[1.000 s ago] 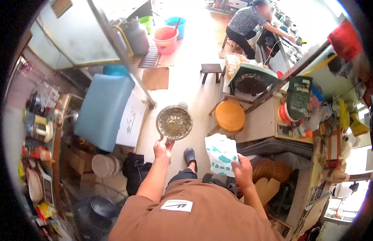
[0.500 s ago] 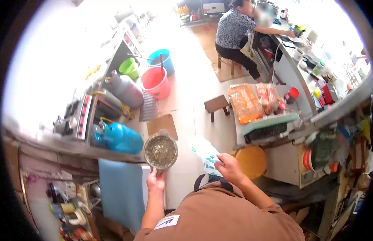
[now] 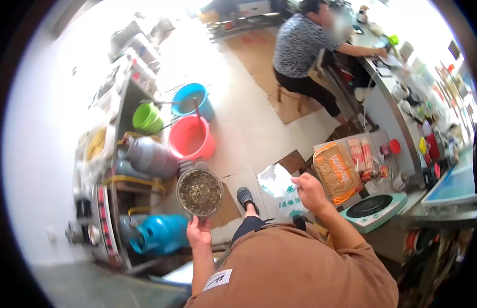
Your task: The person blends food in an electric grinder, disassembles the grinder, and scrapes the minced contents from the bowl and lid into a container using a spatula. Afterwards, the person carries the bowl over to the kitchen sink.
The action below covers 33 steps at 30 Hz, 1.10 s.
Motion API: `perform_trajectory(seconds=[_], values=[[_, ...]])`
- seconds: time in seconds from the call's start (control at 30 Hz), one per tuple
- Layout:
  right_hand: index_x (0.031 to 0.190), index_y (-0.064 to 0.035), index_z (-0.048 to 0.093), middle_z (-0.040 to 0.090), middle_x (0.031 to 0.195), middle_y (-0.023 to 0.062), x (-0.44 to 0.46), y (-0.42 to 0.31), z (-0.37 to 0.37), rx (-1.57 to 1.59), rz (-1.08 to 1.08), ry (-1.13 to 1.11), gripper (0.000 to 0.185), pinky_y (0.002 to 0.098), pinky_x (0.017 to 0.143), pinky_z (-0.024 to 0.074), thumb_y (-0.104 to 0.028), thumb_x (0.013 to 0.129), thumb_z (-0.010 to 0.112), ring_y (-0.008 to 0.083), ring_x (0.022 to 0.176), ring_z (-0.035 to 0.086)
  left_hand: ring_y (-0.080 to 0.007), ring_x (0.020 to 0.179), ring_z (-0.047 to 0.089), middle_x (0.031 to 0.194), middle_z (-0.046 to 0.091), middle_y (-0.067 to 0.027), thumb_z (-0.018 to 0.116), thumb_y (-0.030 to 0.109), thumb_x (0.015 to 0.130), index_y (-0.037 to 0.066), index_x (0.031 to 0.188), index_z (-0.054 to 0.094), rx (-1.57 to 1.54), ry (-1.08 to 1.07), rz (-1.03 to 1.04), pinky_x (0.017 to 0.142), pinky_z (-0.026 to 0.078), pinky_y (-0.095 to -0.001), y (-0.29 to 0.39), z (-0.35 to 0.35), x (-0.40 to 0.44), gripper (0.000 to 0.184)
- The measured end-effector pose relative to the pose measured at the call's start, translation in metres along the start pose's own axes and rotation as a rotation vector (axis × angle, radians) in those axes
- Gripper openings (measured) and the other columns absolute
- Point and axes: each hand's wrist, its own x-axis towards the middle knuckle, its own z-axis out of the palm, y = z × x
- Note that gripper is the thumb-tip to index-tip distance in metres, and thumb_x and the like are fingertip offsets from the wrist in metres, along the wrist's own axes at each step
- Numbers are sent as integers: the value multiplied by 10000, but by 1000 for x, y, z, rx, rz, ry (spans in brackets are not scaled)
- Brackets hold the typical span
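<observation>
My left hand [image 3: 199, 233] is closed on the near edge of a round bowl [image 3: 200, 192], which has dark, crumbly greenish-brown stuff inside. It is held out in front of my body, to the left, and I see into it from above. A white plastic bag [image 3: 277, 184] with green print hangs from my right hand [image 3: 310, 192], its top pinched between thumb and fingers. The bag's contents are hidden. Bowl and bag are well apart.
Pink [image 3: 191, 138], blue [image 3: 192, 102] and green [image 3: 147, 117] buckets stand ahead on the left, by gas cylinders [image 3: 160, 233]. A seated person [image 3: 300, 51] leans on the right-hand counter [image 3: 382, 87]. A low stool [image 3: 291, 160] and a packed orange bag [image 3: 336, 172] are to my right.
My view has moved forward and turned, so the buckets and counter appear closer, and my foot now shows. Both hands still hold the bowl and the bag, with the bag's top spread wider.
</observation>
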Motion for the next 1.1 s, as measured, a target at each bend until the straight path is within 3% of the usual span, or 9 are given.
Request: perform_trajectory(seconds=[0.3, 0.53, 0.73, 0.8, 0.87, 0.93, 0.97, 1.07, 1.1], values=[[1034, -90, 692, 581, 884, 130, 132, 43, 47, -46, 385, 400, 385, 369, 722, 473, 52, 736, 494, 305, 829, 583, -245, 980, 621, 1104, 617, -108, 506, 86, 944, 30, 1127, 491, 196, -229, -102, 843, 544, -428, 88, 133, 202, 192], [968, -94, 715, 581, 950, 117, 192, 146, 57, -97, 487, 684, 382, 334, 762, 475, 101, 717, 503, 275, 889, 577, -269, 1030, 596, 1143, 593, -131, 487, 85, 952, -11, 1150, 482, 234, -228, -165, 915, 519, -442, 82, 224, 299, 220], [850, -86, 713, 591, 995, 110, 255, 278, 66, -300, 594, 677, 194, 367, 792, 479, 3, 743, 577, 294, 925, 585, -291, 1087, 566, 1196, 569, -158, 422, 109, 979, -43, 1199, 482, 350, -272, -205, 984, 472, -461, 66, 314, 358, 274], [899, -64, 693, 606, 1031, 103, 271, 330, 68, -464, 687, 621, 168, 379, 806, 475, -40, 779, 578, 300, 948, 587, -308, 1119, 548, 1232, 549, -171, 430, 110, 973, -47, 1230, 471, 384, -224, -198, 1002, 459, -463, 56, 347, 378, 304], [1018, -39, 645, 577, 1147, 116, 277, 383, 74, -388, 899, 580, 209, 392, 851, 469, -75, 830, 561, 307, 1053, 547, -304, 1128, 542, 1227, 553, -173, 443, 106, 967, -50, 1230, 469, 453, -187, -226, 1021, 441, -468, 43, 395, 386, 307], [1085, 1, 601, 560, 1181, 177, 288, 417, 70, -360, 1089, 668, 250, 408, 933, 414, -74, 851, 550, 337, 1089, 527, -298, 1144, 533, 1230, 553, -176, 456, 104, 960, -48, 1233, 471, 458, -191, -283, 1043, 417, -470, 31, 425, 414, 312], [1163, 33, 533, 489, 1287, 203, 283, 444, 71, -422, 1147, 560, 301, 416, 988, 376, -87, 890, 493, 355, 1174, 461, -297, 1152, 529, 1239, 550, -179, 463, 105, 956, -46, 1238, 471, 469, -263, -295, 1049, 412, -467, 22, 440, 425, 320], [1137, 74, 546, 419, 1345, 208, 264, 502, 78, -654, 1327, 294, 304, 434, 940, 433, -108, 912, 452, 362, 1214, 420, -298, 1188, 504, 1272, 532, -186, 482, 113, 947, -40, 1255, 471, 549, -270, -294, 1069, 387, -457, -16, 492, 446, 344], [1170, 91, 514, 414, 1348, 207, 250, 523, 87, -548, 1423, 398, 334, 431, 925, 445, -99, 901, 465, 367, 1209, 422, -300, 1198, 495, 1282, 526, -186, 485, 116, 946, -39, 1260, 471, 561, -256, -317, 1073, 379, -457, -26, 511, 453, 351]])
